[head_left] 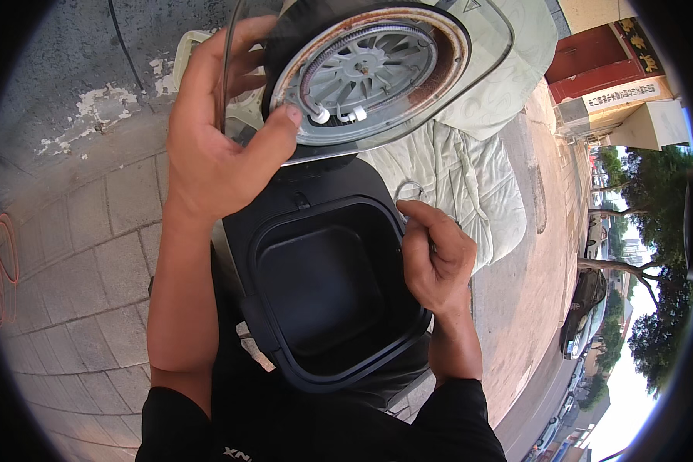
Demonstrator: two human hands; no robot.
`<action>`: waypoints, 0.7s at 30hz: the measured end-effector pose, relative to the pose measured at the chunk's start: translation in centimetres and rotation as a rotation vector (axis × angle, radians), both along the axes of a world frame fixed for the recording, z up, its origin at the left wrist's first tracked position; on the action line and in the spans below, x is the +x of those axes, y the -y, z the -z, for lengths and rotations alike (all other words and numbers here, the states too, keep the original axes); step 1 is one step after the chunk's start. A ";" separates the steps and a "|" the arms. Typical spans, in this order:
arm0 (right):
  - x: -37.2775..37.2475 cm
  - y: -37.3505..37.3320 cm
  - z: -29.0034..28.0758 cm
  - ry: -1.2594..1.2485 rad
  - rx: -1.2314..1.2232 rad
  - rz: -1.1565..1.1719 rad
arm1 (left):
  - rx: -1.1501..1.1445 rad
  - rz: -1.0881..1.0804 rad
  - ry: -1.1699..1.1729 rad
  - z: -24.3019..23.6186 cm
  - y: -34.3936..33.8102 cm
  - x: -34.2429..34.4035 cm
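A black air fryer (242, 208) rests in my lap with its lid tipped up. Inside it is a black square pot (316, 281) with rounded corners. My left hand (215, 131) grips the raised lid's left side, thumb on the rim and fingers behind. The lid has a clear pane (481, 65), and its round underside shows a grey fan (362, 69), a curved heating element (319, 58) and rust on the ring. Over the pot's right rim, my right hand (439, 250) is closed in a pinch beside a thin looped wire (410, 187); whatever it holds is hidden.
Pale quilted fabric (470, 181) lies spread beyond the air fryer. A peeling grey wall (69, 77) rises at the left above paving tiles (77, 262), with an orange cord (4, 254) near it. Trees (658, 200) and parked cars (585, 308) line the street at right.
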State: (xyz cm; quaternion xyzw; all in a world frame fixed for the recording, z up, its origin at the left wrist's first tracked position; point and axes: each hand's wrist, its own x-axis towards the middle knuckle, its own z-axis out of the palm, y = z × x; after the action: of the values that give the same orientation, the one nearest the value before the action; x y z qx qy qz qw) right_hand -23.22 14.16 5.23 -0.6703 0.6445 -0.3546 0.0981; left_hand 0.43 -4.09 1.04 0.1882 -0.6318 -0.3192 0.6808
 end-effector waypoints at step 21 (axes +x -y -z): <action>-9.4 -9.7 7.2 0.566 -0.261 0.702 | 0.085 -0.137 0.080 -0.1 -1.0 -0.2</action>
State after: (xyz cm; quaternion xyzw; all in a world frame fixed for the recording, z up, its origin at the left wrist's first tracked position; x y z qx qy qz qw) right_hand -32.57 23.90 -1.92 -0.2954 0.7302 -0.6132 0.0593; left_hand 0.20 -3.09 1.16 0.2726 -0.6301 -0.2907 0.6665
